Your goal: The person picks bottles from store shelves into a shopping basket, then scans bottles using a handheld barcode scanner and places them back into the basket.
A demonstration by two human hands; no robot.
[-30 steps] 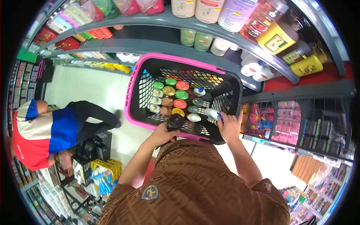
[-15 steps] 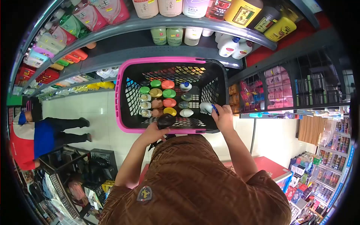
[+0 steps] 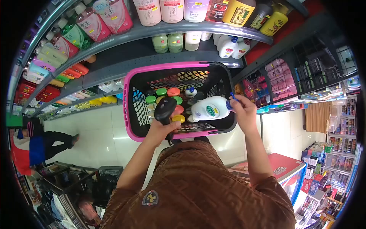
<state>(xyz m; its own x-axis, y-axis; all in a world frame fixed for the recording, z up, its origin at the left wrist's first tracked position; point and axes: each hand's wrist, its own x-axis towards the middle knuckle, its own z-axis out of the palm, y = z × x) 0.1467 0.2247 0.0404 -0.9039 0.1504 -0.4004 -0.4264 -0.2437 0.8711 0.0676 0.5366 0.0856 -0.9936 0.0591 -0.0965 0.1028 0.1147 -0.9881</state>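
My right hand (image 3: 245,111) pinches the blue pump top of a white bottle (image 3: 205,108) with a green label. The bottle lies tipped sideways over the right part of a black basket with a pink rim (image 3: 167,69), its base pointing left. In my left hand (image 3: 160,131) is a black handheld barcode scanner (image 3: 165,109), its head above the bottles and near the bottle's base. Several bottles with green, orange and yellow caps stand in rows in the basket, among them a yellow-capped one (image 3: 178,119); the scanner and white bottle hide some of them.
Beyond the basket, a curved shelf (image 3: 171,26) carries pump bottles, with green bottles (image 3: 175,42) on the level below. Wire racks (image 3: 282,84) of packaged goods stand at right. A person (image 3: 38,147) is at far left. A red-topped cabinet (image 3: 280,168) stands at lower right.
The white bottle has come up from the basket's right side and turned sideways, label now showing. My left hand has raised the scanner over the bottles.
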